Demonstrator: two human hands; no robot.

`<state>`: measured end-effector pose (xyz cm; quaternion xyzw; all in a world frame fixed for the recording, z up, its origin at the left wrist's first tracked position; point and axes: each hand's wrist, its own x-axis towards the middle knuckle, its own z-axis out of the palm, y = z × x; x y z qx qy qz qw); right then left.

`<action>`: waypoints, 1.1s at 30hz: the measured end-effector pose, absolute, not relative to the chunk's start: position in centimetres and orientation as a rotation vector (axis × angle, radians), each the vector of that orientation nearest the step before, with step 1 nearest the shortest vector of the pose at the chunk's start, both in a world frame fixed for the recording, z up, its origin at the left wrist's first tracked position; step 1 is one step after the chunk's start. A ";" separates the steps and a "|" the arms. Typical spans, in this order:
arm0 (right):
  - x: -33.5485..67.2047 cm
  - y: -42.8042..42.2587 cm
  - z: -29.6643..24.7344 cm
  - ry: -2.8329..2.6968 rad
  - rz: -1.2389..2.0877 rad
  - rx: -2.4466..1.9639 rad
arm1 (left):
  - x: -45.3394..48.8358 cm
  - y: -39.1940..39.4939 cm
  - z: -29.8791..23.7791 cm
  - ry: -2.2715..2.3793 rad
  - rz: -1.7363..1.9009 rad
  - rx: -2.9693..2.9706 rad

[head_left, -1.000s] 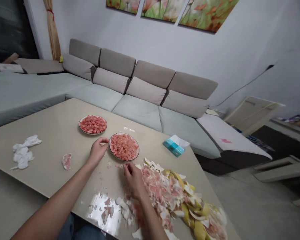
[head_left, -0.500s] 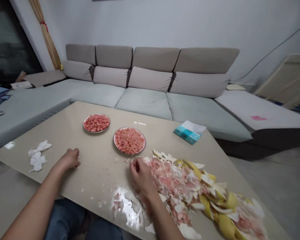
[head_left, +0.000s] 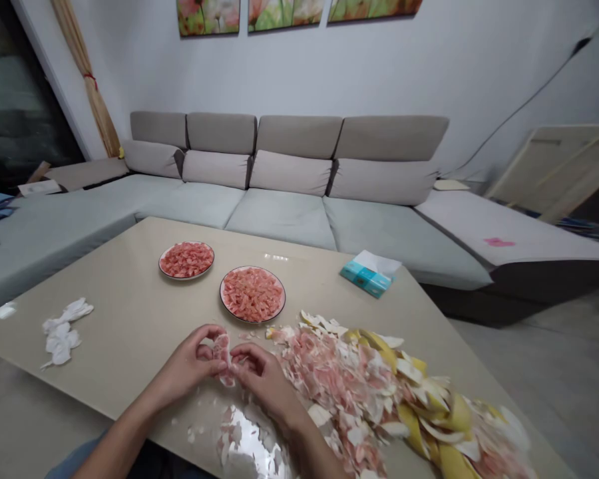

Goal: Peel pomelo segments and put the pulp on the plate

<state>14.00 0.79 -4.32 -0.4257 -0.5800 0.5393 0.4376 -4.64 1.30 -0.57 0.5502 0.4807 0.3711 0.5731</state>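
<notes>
Between my two hands, above the near part of the table, is a pomelo segment (head_left: 223,359) with pink flesh and whitish skin. My left hand (head_left: 199,356) grips its left side between thumb and fingers. On its right edge, the fingertips of my right hand (head_left: 259,372) are pinched. Just beyond them stands a dark-rimmed plate (head_left: 221,307) piled with peeled pink pomelo pulp (head_left: 253,293). To the right of my right hand spreads a heap of pink-white membrane (head_left: 329,366) and thick yellow peel (head_left: 449,412).
A second plate of pulp (head_left: 186,259) sits farther left on the glossy table (head_left: 124,293). Crumpled tissues (head_left: 62,336) lie at the left, a blue tissue pack (head_left: 367,276) at the back right. Scraps of membrane (head_left: 229,432) litter the near edge. A sofa (head_left: 279,206) stands behind.
My left hand has come rightward from the table's left side to meet my right hand, which moved slightly left. The pomelo segment now shows between them. The view has tilted up.
</notes>
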 end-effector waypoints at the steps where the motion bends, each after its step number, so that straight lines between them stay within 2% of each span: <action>1: 14.0 0.7 -4.3 -1.436 1.347 -1.060 | -4.3 1.5 -0.6 1.138 0.879 1.291; 9: 14.7 1.3 -3.7 -1.305 1.220 -1.138 | -2.6 2.9 -1.1 1.121 0.836 1.474; 33: 14.7 1.2 -2.8 -1.290 1.227 -1.194 | -2.6 3.0 -1.0 1.175 0.829 1.598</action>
